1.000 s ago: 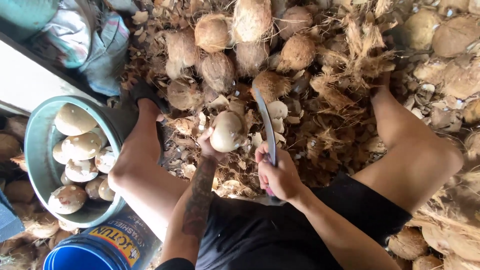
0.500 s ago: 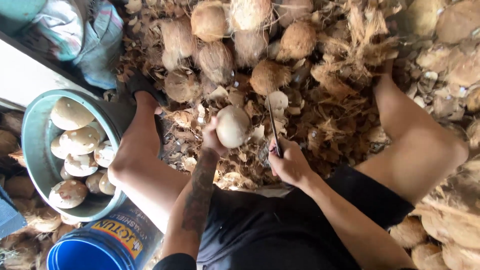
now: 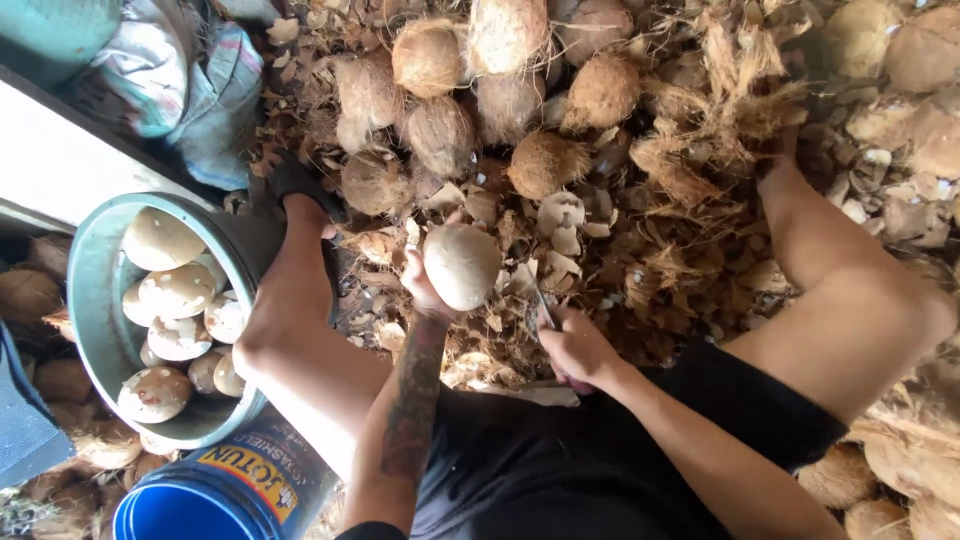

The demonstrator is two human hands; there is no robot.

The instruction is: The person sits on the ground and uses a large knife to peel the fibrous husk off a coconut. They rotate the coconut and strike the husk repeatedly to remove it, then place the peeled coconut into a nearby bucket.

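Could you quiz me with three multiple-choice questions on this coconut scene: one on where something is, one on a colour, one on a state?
1. Where do the peeled coconuts lie?
A in the grey tub
B on a shelf
C in a sack

2. What colour is the bucket at the bottom?
A red
B blue
C white

3. What does the left hand hold?
A nothing
B a rope
C a pale peeled coconut

Answers: 1 A, they fill the grey tub. 2 B, its rim is blue. 3 C, the pale peeled coconut is raised while the right hand holds a knife.
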